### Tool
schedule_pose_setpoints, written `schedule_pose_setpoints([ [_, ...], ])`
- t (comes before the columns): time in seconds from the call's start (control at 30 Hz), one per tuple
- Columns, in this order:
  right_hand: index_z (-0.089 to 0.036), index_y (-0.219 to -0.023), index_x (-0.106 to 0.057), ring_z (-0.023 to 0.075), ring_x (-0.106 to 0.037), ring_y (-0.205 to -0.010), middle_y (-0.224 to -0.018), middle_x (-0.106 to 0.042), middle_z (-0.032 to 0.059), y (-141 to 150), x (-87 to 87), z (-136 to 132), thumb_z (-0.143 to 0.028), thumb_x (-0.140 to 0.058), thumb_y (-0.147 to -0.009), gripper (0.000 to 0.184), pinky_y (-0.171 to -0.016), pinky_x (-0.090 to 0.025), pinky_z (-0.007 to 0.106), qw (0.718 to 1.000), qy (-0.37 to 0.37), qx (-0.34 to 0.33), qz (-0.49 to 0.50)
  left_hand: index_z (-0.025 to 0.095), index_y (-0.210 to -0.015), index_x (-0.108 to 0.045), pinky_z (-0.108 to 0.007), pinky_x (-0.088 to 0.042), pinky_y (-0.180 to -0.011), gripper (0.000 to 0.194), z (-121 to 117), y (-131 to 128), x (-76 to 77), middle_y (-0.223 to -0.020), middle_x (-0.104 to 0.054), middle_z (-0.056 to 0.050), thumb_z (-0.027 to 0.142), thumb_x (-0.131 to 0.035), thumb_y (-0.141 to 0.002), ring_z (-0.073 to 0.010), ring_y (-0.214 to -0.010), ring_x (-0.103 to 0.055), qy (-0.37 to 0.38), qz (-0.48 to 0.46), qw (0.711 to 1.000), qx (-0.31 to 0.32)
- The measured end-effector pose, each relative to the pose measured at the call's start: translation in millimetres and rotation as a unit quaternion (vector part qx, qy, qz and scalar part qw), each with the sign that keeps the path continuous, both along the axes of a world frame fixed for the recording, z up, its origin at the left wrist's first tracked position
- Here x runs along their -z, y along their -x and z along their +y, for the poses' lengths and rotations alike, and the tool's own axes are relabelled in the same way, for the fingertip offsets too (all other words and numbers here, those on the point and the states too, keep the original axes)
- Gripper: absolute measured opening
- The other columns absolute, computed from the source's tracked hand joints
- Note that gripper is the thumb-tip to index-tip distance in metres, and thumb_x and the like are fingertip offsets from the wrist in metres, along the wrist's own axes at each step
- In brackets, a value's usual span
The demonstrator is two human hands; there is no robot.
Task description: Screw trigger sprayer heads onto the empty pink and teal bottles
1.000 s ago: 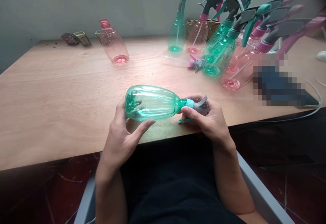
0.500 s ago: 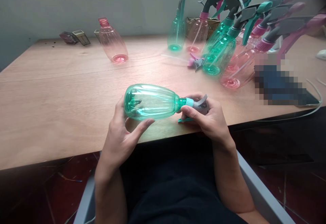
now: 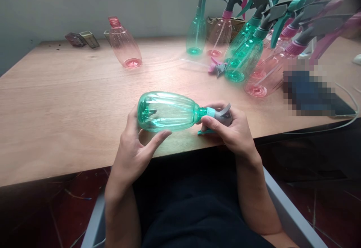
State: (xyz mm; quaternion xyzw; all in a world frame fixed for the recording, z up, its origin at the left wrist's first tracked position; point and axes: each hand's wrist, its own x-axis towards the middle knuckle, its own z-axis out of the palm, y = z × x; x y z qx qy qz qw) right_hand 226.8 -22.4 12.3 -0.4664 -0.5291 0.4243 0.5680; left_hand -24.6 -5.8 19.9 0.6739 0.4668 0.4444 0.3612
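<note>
A clear green spray bottle [image 3: 169, 111] lies sideways between my hands, above the near part of the table, its base to the left. My left hand [image 3: 138, 146] cups the base end, the thumb along the lower side and the other fingers behind the plastic. At the neck, my right hand [image 3: 231, 127] grips the grey spray head [image 3: 224, 117], with its thumb by the light teal collar [image 3: 210, 112]. Some green thread shows between collar and bottle. The teal trigger [image 3: 205, 132] points down under the right hand, whose other fingers are mostly hidden.
A pink bottle without a head [image 3: 125, 47] stands at the back left, near small boxes [image 3: 89, 39]. Several green and pink spray bottles [image 3: 245, 58] crowd the right. A loose pink-grey spray head [image 3: 217, 67] lies before them. A blurred dark object [image 3: 310, 94] and white cable [image 3: 349, 101] are at the right edge.
The view has shifted very slightly, so the table and the things on it sit a little higher in the picture. Both hands keep the same hold on the green spray bottle.
</note>
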Motion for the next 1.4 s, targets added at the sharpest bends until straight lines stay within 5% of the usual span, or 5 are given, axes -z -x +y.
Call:
schedule_pose_setpoints([
  [1.4, -0.023, -0.102, -0.076, 0.0181, -0.072, -0.063, -0.076, -0.076, -0.0014, -0.2, 2.3, -0.3, -0.037, -0.089, -0.09, 0.022, -0.062, -0.066, 0.032, 0.999, -0.034, 0.004, 0.009, 0.03, -0.146, -0.056, -0.049, -0.057, -0.118, 0.065, 3.1, 1.5, 5.5, -0.14, -0.068, -0.007, 0.041, -0.085, -0.089, -0.0296, -0.133, -0.067, -0.027, 0.003, 1.0, 0.0],
])
